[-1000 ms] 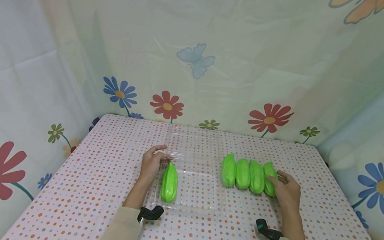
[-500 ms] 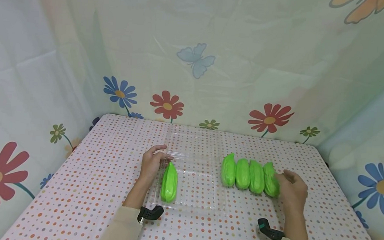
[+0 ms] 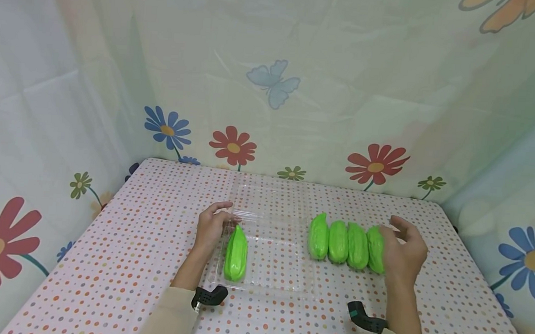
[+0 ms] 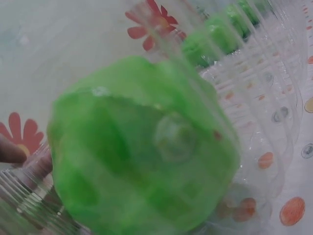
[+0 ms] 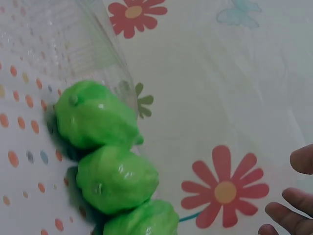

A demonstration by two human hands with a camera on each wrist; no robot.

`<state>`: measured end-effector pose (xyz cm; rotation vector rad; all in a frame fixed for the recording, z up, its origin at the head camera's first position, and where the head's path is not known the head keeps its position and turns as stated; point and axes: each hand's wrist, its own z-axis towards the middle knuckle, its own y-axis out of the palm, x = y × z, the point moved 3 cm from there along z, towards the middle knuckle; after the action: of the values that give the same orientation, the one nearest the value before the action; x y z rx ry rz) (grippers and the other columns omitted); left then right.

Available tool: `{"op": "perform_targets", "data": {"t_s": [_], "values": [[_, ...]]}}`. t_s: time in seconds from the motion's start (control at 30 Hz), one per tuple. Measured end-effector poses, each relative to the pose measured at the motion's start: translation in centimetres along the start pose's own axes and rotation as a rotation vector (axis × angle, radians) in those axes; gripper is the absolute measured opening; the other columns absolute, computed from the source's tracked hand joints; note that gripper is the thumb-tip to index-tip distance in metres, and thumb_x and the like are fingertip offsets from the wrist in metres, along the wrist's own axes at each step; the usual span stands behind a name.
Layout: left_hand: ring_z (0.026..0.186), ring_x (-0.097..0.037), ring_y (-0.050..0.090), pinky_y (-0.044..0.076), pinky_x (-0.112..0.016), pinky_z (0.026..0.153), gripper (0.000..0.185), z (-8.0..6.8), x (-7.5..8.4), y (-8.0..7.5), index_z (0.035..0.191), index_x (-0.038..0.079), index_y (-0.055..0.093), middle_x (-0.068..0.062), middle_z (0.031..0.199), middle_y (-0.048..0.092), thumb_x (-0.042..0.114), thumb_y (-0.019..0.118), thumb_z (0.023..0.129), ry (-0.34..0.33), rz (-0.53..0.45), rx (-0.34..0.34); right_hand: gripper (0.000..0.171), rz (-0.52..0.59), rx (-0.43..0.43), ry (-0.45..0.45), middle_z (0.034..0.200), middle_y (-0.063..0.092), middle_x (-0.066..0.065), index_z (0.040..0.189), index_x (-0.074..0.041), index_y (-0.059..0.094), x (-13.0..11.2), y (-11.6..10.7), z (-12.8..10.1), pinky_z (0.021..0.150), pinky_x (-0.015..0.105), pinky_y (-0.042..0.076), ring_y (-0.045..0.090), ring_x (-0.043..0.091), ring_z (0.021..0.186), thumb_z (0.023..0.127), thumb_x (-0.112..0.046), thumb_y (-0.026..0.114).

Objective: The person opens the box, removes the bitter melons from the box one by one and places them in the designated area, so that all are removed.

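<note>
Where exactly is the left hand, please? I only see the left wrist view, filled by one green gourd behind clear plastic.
Observer: The head view shows the left hand at the far-left corner of the clear tray, beside that gourd; I cannot confirm a pinch.
Operator: Are more gourds about?
Observer: Four gourds lie in a row on the table, right of the tray.
Operator: And the right hand?
Observer: The right hand is at the rightmost gourd, fingers spread, not gripping.
</note>
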<state>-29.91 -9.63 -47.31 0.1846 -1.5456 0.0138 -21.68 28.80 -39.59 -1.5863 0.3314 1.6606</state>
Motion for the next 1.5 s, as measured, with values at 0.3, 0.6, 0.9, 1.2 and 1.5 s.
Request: {"op": "perform_targets", "data": {"t_s": [0.3, 0.6, 0.9, 1.2, 1.5], "values": [[0.079, -0.025, 0.075, 0.059, -0.027, 0.066, 0.042, 0.2, 0.0, -0.2, 0.129, -0.002, 0.064, -0.015, 0.088, 0.077, 0.005, 0.055, 0.089, -0.005, 0.004, 0.009, 0.039, 0.051, -0.073, -0.134, 0.131, 0.063, 0.007, 0.133, -0.007, 0.064, -2.7, 1.5, -2.0, 0.085, 0.026, 0.037, 0.050, 0.015, 0.112, 0.097, -0.022, 0.066], [0.084, -0.031, 0.075, 0.059, -0.028, 0.064, 0.042, 0.1, -0.2, -0.1, 0.129, -0.004, 0.062, -0.017, 0.089, 0.076, 0.005, 0.053, 0.089, -0.014, -0.005, 0.000, 0.037, 0.048, -0.205, -0.217, 0.130, 0.064, 0.010, 0.132, -0.005, 0.064, -4.3, 4.1, -4.7, 0.087, 0.029, 0.040, 0.053, 0.022, 0.115, 0.096, -0.013, 0.067], [0.084, -0.031, 0.075, 0.059, -0.028, 0.066, 0.042, 0.1, -0.1, -0.1, 0.130, -0.003, 0.063, -0.019, 0.091, 0.076, 0.005, 0.052, 0.090, -0.010, 0.006, -0.009, 0.039, 0.038, -0.401, -0.296, 0.124, 0.065, 0.008, 0.131, -0.008, 0.064, -5.3, 7.3, -8.0, 0.069, 0.025, 0.044, 0.054, 0.024, 0.097, 0.092, -0.012, 0.071], [0.092, -0.039, 0.074, 0.060, -0.029, 0.067, 0.041, 0.1, -0.1, -0.1, 0.131, -0.003, 0.061, -0.025, 0.096, 0.075, 0.004, 0.051, 0.092, -0.001, 0.011, -0.016, 0.044, 0.035, -0.563, -0.310, 0.128, 0.063, 0.004, 0.134, -0.013, 0.062, -5.4, 9.9, -11.2, 0.068, 0.031, 0.047, 0.054, 0.026, 0.084, 0.092, -0.016, 0.072], [0.097, -0.044, 0.071, 0.060, -0.029, 0.069, 0.042, 0.0, 0.0, -0.1, 0.132, -0.003, 0.061, -0.027, 0.099, 0.074, 0.005, 0.050, 0.092, 0.001, 0.006, -0.023, 0.051, 0.006, -0.741, -0.344, 0.134, 0.062, 0.003, 0.139, -0.012, 0.058, -5.0, 12.8, -14.6, 0.069, 0.031, 0.054, 0.061, 0.021, 0.088, 0.091, -0.018, 0.073]]}}
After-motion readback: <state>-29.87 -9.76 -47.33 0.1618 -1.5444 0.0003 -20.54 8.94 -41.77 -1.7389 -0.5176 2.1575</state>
